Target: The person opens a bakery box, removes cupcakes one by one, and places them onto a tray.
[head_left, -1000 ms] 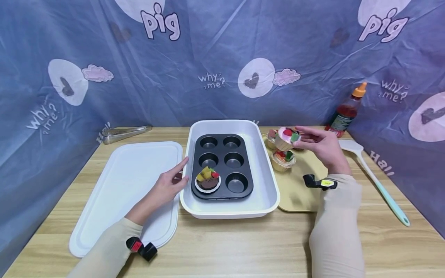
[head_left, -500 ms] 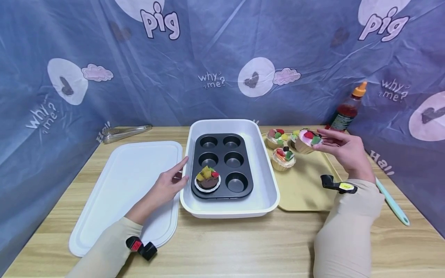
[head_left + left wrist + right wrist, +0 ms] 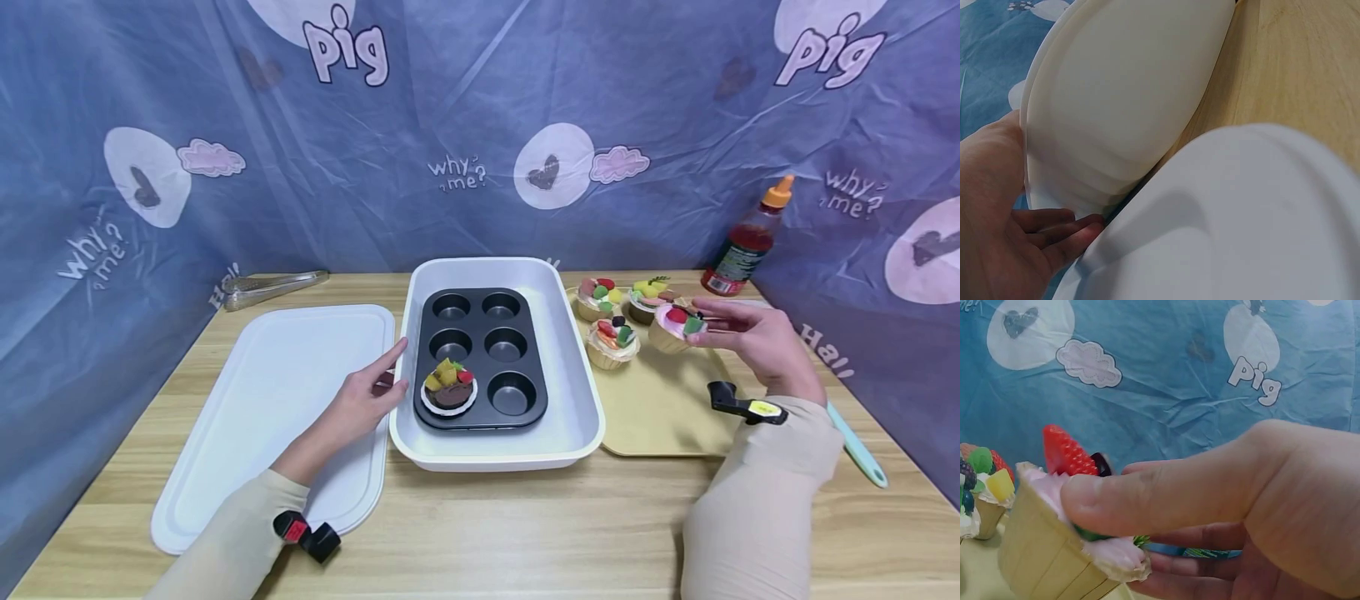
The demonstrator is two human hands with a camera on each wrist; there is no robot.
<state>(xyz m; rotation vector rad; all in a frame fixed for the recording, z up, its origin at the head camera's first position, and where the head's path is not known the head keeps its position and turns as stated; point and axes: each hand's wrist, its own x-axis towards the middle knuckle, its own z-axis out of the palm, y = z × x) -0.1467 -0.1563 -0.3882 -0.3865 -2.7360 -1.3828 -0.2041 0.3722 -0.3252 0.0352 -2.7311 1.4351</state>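
At the left long side of a white deep tray (image 3: pixel 581 417), my left hand (image 3: pixel 360 404) grips the rim; in the left wrist view, several fingertips (image 3: pixel 1088 234) lie against its outer wall. Inside the tray sits a dark muffin tin (image 3: pixel 477 358), with a chocolate-topped cupcake (image 3: pixel 448 390) in its front left cup. My right hand (image 3: pixel 757 337) pinches a pink-cream cupcake (image 3: pixel 663 340) with a strawberry by its upper edge, low over a yellow tray (image 3: pixel 660 417). I cannot tell whether its base touches. Beside it stand a white-cream cupcake (image 3: pixel 611 354) and two more cupcakes behind.
A white lid-like board (image 3: pixel 300 358) lies left of the tray, with metal tongs (image 3: pixel 273 287) behind it. At the back right stands an orange-capped sauce bottle (image 3: pixel 742 250). A spatula handle (image 3: pixel 858 450) shows right of my right arm. A printed cloth closes off the back.
My right hand has carried the pink-cream cupcake rightward, then down, away from the other cupcakes, uncovering those behind. The left hand stays at the tray rim.
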